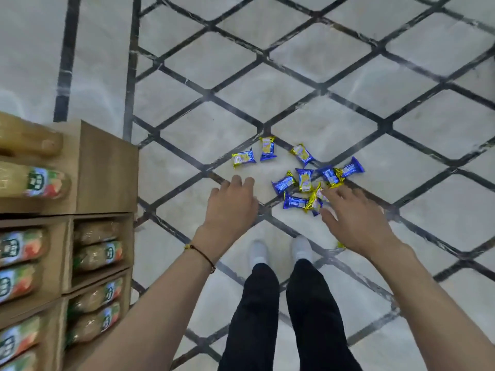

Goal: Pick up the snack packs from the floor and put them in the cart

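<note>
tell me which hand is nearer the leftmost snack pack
Left. The left hand sits just short of the leftmost snack pack; the right hand is farther right, by the clustered packs.

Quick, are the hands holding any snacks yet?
Left hand: open, holding nothing.
Right hand: open, fingers spread over the snack packs, nothing gripped.

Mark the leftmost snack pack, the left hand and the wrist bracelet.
leftmost snack pack (243,158): head view, middle of the wrapper.
left hand (231,210): head view, back of the hand.
wrist bracelet (202,253): head view, cord across the left wrist.
</note>
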Demonstrator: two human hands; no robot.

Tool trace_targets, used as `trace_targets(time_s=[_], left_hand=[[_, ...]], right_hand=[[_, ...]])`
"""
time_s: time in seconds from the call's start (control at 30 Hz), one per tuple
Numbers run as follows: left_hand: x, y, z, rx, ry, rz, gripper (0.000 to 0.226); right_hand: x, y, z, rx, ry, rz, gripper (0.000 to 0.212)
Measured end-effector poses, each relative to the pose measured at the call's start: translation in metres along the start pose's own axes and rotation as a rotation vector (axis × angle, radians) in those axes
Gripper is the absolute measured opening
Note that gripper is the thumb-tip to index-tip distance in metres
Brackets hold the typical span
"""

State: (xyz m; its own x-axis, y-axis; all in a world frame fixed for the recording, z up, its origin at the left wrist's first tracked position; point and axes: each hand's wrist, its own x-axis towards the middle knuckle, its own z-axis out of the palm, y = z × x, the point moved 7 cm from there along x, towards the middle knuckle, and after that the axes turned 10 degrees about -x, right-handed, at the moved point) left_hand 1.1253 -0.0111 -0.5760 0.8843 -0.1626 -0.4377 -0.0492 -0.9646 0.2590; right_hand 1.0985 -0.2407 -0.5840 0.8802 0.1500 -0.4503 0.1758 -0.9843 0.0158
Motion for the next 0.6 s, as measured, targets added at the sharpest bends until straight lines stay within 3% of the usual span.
trace_targets(time_s=[0.23,0.47,0.6], left_hand=[[0.104,-0.042,0.157,0.006,-0.089,-0.038,0.029],[0.201,-0.105,0.356,-0.023,-0.141,-0.168,0.022],[0.250,-0.140,0.447,-0.011,-0.104,-0.192,0.032]], right_hand=[[0.106,0.001,0.150,0.001,-0.070,-0.021,0.039],[0.194,0.001,0.354,-0.109,-0.115,-0.088,0.042],[0.236,-0.006,0.451,-0.163,-0.131,-0.114,0.039]])
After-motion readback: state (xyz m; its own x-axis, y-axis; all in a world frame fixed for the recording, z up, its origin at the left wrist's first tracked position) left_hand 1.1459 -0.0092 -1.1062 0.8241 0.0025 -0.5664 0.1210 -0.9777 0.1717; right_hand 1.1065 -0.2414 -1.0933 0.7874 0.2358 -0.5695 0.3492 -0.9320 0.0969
